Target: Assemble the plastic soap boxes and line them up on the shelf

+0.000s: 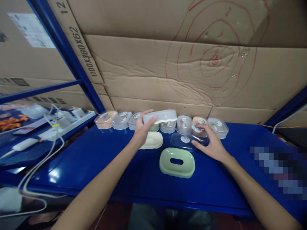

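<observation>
My left hand point(142, 129) holds a soap box with a clear lid and cream base point(161, 117), lifted above the blue table point(115, 172). My right hand point(211, 143) rests on a loose clear lid point(184, 141) lying flat on the table. A green soap tray with an oval hole point(177, 162) lies upside down in front of both hands. A cream tray point(153, 141) lies just below my left hand. A row of lidded soap boxes point(120, 120) in peach, grey and clear runs along the back of the table.
A cardboard wall point(179, 70) with red scribbles stands right behind the row. At left, a white power strip point(69, 119) with cables lies on a neighbouring blue shelf. A blue rack post point(69, 57) slants at upper left.
</observation>
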Motion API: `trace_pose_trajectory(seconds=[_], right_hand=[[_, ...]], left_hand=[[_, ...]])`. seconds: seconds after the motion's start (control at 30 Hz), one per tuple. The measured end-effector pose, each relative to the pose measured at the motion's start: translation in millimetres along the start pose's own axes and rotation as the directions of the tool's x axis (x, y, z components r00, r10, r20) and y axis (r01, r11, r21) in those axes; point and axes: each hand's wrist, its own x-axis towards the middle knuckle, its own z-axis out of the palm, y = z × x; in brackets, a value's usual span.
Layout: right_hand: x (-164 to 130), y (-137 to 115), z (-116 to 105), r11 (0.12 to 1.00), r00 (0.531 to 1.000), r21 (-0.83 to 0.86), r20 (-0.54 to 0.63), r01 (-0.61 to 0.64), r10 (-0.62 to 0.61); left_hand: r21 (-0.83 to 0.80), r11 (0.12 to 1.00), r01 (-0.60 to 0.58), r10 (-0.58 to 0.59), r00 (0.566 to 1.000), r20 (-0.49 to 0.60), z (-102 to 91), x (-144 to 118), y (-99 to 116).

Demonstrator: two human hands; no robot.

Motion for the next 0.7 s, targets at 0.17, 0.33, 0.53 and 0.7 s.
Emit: trace_pose_trajectory(seconds=[0.17, 0.33, 0.53, 0.7], right_hand=[[-2, -7, 10, 0.988, 0.967, -0.046, 0.215, 0.149, -0.136], [0, -7, 17, 0.981, 0.954, -0.046, 0.247, 0.189, -0.172], [0, -6, 17, 0.981, 0.944, -0.044, 0.285, 0.188, -0.168], [-2, -2, 16, 0.986, 0.947, -0.023, 0.283, 0.166, -0.153]], left_hand=[[-0.169, 0.985, 0.034, -0.041, 0.999, -0.035, 2.6, 5, 2], [-0.160, 0.984, 0.074, -0.081, 0.996, -0.034, 5.7, 3, 1], [-0.174, 0.978, 0.115, -0.125, 0.991, -0.047, 7.4, 0, 2], [-0.194, 0.972, 0.129, -0.144, 0.988, -0.060, 10.9, -3, 7]])
